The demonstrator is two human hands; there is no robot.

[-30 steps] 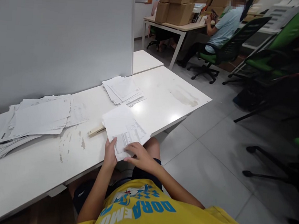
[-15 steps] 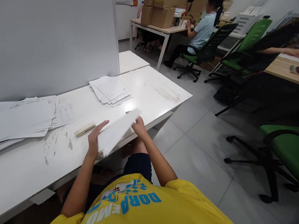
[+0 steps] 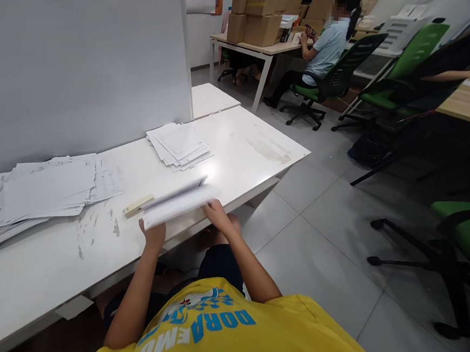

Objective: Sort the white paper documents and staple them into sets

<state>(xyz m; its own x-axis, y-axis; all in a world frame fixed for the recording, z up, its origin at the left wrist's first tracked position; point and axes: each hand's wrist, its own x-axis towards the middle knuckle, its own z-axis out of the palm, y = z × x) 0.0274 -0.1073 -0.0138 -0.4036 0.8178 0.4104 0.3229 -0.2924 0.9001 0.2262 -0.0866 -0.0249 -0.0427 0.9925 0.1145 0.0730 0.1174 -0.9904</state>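
Observation:
Both my hands hold a thin bundle of white paper point(image 3: 178, 203) just above the front edge of the white desk point(image 3: 257, 153). It is tilted almost edge-on and blurred. My left hand point(image 3: 154, 234) grips its near left end, fingers curled under it. At its right end sits my right hand point(image 3: 215, 212), fingers closed on the edge. A beige stapler point(image 3: 137, 206) lies on the desk just behind the bundle, next to my left hand.
A big loose pile of papers point(image 3: 42, 190) lies at the desk's left, a smaller neat stack point(image 3: 179, 145) further back. A grey partition point(image 3: 85, 56) backs the desk. Green office chairs point(image 3: 458, 237) stand right; a seated person point(image 3: 326, 47) works at a far table with cardboard boxes point(image 3: 264, 15).
The bundle lay flat with print up a second ago. My hands have lifted and turned it nearly edge-on, my right hand sliding to its right end.

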